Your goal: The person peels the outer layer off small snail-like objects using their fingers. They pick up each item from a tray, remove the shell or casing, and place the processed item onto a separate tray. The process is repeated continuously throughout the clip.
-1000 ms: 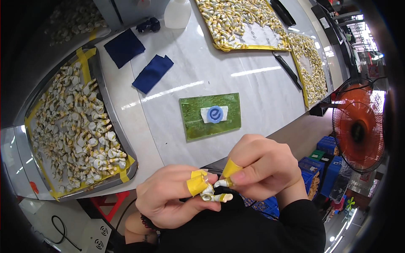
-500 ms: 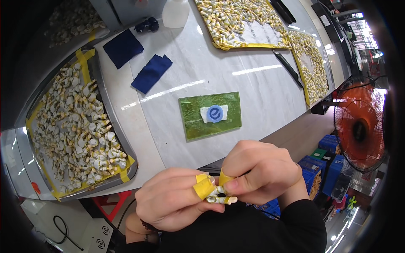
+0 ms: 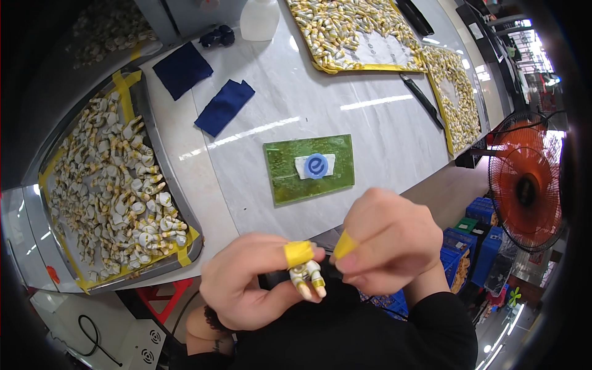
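Between the thumb and fingers of my left hand [image 3: 243,280] is a small white figurine piece [image 3: 307,276] with gold bands and two peach tips pointing down. Yellow tape wraps a finger of that hand. Just right of the piece, apart from it, my right hand [image 3: 394,243] is closed in a pinch, also with a yellow-taped finger. Whatever sits between its fingertips, if anything, is too hidden to name. Beyond the hands lies a green slab [image 3: 280,185] bearing a white pad [image 3: 301,168] and a round blue piece [image 3: 316,166].
At left stands a yellow-taped tray [image 3: 192,237] of similar figurine pieces. Two more trays [image 3: 364,66] [image 3: 449,145] of small pieces are at the far right. Blue cloths [image 3: 224,106], a white bottle [image 3: 259,21] and a black-handled tool [image 3: 422,100] lie around; an orange fan [image 3: 524,185] is right.
My hands have moved apart, the right one up and rightward off the figurine piece. In my left hand the piece has turned so its peach tips point downward.
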### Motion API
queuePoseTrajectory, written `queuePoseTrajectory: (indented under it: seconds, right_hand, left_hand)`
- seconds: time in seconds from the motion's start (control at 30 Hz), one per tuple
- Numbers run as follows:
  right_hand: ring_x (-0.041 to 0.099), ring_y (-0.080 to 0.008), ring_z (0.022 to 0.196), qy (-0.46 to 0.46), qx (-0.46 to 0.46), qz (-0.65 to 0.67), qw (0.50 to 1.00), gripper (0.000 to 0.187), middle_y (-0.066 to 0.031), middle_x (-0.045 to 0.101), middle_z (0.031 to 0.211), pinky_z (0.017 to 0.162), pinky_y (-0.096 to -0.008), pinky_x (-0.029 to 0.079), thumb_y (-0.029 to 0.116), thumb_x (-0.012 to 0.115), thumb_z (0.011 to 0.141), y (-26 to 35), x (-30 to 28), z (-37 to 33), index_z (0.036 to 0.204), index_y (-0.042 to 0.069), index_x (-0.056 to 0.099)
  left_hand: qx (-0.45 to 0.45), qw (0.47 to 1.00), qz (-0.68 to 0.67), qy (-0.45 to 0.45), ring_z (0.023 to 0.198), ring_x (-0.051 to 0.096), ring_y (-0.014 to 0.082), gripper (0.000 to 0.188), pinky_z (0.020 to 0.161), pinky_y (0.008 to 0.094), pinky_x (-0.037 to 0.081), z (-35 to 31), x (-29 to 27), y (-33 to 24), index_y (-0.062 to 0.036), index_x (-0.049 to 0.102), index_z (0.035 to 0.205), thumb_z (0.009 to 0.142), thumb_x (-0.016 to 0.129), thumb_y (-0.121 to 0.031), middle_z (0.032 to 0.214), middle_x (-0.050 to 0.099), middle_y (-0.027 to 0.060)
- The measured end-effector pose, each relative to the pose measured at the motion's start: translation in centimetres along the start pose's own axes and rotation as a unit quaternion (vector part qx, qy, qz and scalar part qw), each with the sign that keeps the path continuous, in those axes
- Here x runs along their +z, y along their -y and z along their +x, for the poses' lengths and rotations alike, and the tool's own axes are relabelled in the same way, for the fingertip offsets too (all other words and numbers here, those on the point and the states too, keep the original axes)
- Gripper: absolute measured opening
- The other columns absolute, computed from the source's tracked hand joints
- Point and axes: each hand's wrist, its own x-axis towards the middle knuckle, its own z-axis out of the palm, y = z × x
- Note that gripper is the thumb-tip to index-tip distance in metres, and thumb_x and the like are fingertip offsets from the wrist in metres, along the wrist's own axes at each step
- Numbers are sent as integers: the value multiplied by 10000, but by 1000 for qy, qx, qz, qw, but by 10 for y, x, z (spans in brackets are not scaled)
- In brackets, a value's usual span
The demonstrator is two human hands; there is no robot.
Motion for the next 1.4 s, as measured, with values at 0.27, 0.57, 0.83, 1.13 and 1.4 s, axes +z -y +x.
queuePoseTrajectory:
  seconds: [0.27, 0.57, 0.83, 1.13, 1.4]
  right_hand:
    - [458, -163, 699, 76, 98, 24, 992, 198, -22, 483, 791, 582, -267, 344, 230, 814, 658, -1, -1, 8, 752, 110, 688]
    - [474, -175, 698, 112, 49, -12, 992, 253, -18, 482, 786, 591, -268, 370, 277, 822, 642, -1, -1, 8, 762, 97, 691]
    - [482, -152, 665, -6, 121, -94, 988, 371, -23, 490, 763, 593, -249, 358, 378, 821, 578, -3, -15, -15, 763, 77, 704]
    - [543, -186, 738, 22, 94, -106, 990, 197, -55, 545, 831, 630, -280, 432, 85, 782, 670, 12, -23, -19, 835, 71, 676]
    - [571, -195, 678, -35, 94, -259, 961, 191, -63, 592, 782, 592, -275, 449, 7, 757, 639, 18, -62, -29, 803, 54, 670]
  left_hand:
    - [-149, 977, -122, 91, 703, 661, 150, 236, 632, 234, 496, -2, -8, 6, 24, 662, 884, 733, 778, -115, 777, 679, 100]
    - [-54, 967, 171, 180, 626, 626, 242, 251, 572, 280, 493, 11, -32, -27, -31, 667, 828, 654, 798, -155, 737, 648, 99]
    - [55, 768, 634, 76, 809, 597, 323, 349, 750, 389, 465, 37, -128, -88, 6, 621, 1020, 684, 696, -49, 874, 639, 155]
    - [82, 628, 774, -13, 770, 628, 359, 367, 719, 405, 489, 197, -217, -10, -40, 594, 1138, 820, 627, -219, 876, 653, 182]
    - [15, 824, 564, -51, 888, 624, 233, 267, 755, 302, 476, 177, -203, -31, -5, 570, 1131, 905, 500, -129, 986, 638, 159]
